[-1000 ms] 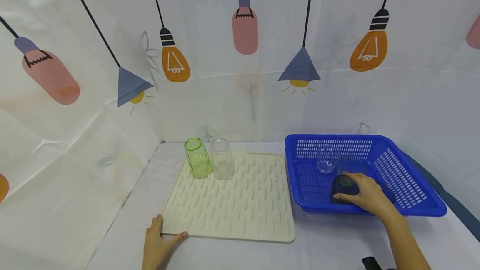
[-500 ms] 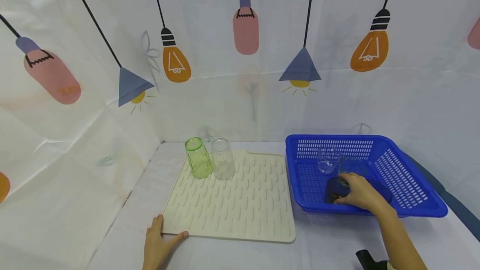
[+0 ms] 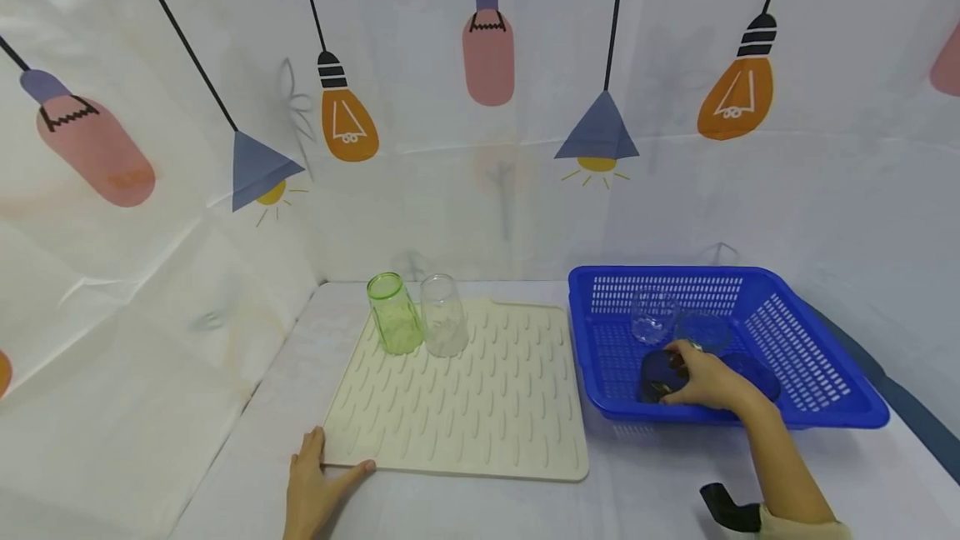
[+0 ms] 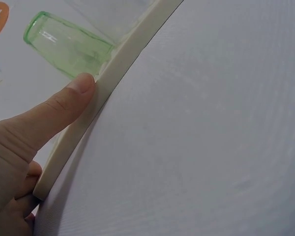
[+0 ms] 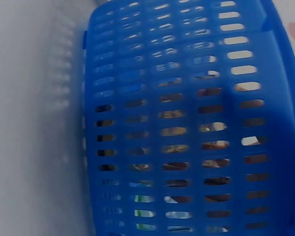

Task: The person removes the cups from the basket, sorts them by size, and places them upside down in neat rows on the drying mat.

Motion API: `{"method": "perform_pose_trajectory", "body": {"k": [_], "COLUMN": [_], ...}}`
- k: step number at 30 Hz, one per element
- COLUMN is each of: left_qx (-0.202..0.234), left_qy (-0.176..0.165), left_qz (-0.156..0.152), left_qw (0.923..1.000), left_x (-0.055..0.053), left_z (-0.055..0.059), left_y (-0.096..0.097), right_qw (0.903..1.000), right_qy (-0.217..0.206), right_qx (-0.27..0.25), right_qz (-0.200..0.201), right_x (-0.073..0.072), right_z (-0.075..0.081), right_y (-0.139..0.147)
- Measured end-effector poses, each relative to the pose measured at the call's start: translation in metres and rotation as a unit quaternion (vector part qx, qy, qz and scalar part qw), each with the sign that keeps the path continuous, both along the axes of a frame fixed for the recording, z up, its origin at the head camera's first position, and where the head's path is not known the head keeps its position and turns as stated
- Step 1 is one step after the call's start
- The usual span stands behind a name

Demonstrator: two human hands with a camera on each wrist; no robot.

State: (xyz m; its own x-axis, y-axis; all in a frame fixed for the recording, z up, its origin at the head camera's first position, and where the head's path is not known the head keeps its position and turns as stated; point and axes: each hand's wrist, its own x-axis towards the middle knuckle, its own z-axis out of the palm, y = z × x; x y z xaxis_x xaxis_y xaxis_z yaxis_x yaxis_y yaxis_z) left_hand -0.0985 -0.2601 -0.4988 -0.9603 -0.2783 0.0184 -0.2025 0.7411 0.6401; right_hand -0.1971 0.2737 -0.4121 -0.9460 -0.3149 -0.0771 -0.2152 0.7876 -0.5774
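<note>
A right hand (image 3: pixel 708 382) is gripping a dark glass (image 3: pixel 654 377) inside the blue basket (image 3: pixel 862 415) on the right.
Its fingers and thumb are clamping round the glass; whether the glass is resting on the basket floor, one cannot tell. The left hand (image 3: pixel 313 486), fingers spreading apart, is touching the near left corner of the cream mat (image 3: pixel 480 415). The work is seemingly sitting partway: a green glass (image 3: pixel 395 315) and a clear glass (image 3: pixel 444 317) are already standing on the mat's far left, while two see-through glasses (image 3: pixel 654 319) and a partly hidden dark blue piece (image 3: pixel 757 375) are remaining in the basket.
</note>
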Motion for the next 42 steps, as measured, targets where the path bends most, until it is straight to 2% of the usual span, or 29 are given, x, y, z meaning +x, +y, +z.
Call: {"method": "perform_pose_trajectory", "body": {"k": [4, 11, 17, 21, 25, 29, 34, 42], "left_qx": [0.003, 0.003, 0.0, 0.001, 0.014, 0.044, 0.056, 0.045], "left_qy": [-0.002, 0.002, 0.002, -0.001, 0.007, 0.025, 0.047, 0.094], "left_qz": [0.001, 0.001, 0.001, 0.005, 0.011, 0.027, 0.042, 0.036], "left_qw": [1.0, 1.0, 1.0, 1.0, 0.9998, 0.9984, 0.9964, 0.9938], "left_x": [0.0, 0.0, 0.0, 0.0, 0.0, 0.002, 0.003, 0.002], "left_z": [0.001, 0.0, 0.0, 0.0, -0.001, -0.001, 0.003, 0.012], "left_y": [0.001, 0.001, 0.0, 0.001, 0.001, 0.004, 0.008, 0.013], "right_qw": [0.9999, 0.9973, 0.992, 0.9847, 0.9719, 0.9539, 0.9332, 0.9078], "right_qy": [0.011, 0.072, 0.11, 0.129, 0.149, 0.162, 0.15, 0.128], "right_qx": [-0.004, -0.001, -0.056, -0.107, -0.174, -0.249, -0.326, -0.399], "right_qz": [-0.003, -0.012, -0.029, -0.047, -0.053, -0.042, -0.016, 0.003], "right_x": [-0.002, -0.005, -0.001, 0.003, 0.008, 0.013, 0.018, 0.022], "right_z": [-0.004, -0.009, -0.01, -0.007, -0.003, 0.003, 0.009, 0.017], "right_y": [0.0, -0.001, -0.001, -0.002, -0.004, -0.006, -0.005, -0.012]}}
